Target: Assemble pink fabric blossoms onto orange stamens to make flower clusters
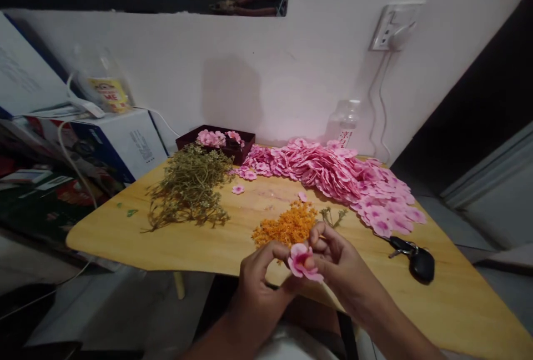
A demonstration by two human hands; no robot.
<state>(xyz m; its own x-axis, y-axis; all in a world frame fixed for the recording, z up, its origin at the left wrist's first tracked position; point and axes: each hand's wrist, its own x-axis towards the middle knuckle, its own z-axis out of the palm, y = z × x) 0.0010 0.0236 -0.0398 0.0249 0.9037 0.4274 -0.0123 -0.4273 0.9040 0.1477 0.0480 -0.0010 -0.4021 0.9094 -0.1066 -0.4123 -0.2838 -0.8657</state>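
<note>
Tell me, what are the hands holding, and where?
Both hands pinch one pink fabric flower petal piece: left hand at its near edge, right hand fingers over its top.

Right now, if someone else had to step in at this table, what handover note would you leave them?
Left hand and right hand: both pinch one pink fabric flower between the fingertips, above the near table edge.
On the table: orange flower centres in a small heap just ahead of the hands, green stems piled left, loose pink petals banked along the back, a dark tray holding some pink flowers, keys at right.
Done: one flower in hand.
Left: big piles of petals, stems and centres remain loose.
</note>
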